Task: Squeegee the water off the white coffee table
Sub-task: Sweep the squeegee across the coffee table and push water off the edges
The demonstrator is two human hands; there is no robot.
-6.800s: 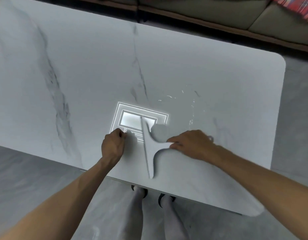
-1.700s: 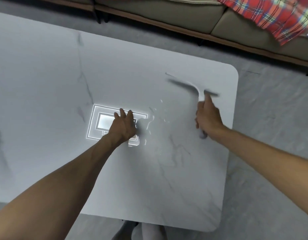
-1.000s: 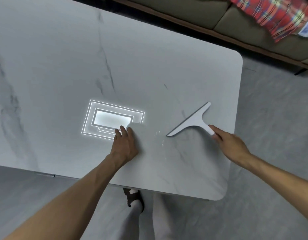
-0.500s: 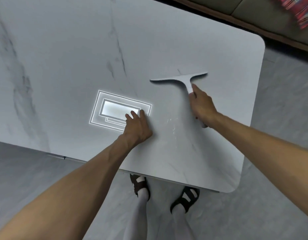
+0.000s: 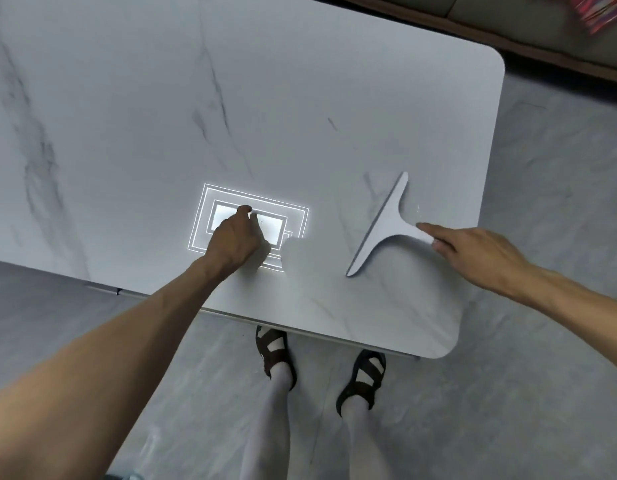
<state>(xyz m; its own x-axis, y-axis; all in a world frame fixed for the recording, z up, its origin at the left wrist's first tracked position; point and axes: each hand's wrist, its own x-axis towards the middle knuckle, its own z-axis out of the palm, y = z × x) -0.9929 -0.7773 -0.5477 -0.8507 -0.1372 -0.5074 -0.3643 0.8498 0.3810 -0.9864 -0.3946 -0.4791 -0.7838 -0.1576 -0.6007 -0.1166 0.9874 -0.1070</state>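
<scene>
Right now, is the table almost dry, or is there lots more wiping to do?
Nearly done, I think. Most of the coffee table shows no puddles. The right hand holds the squeegee against the tabletop, and the left hand rests on the table. What is left: a few tiny drops beside the blade, near the right edge.

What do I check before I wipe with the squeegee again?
1. Right hand has a grip on the squeegee handle: ok.
2. Blade lies on the white coffee table: ok.
3. Left hand rests on the table, apart from the blade: ok.
4. Nothing on the table in the blade's way: ok.
5. Where the water is: cannot tell, only tiny glints beside the blade.
</scene>
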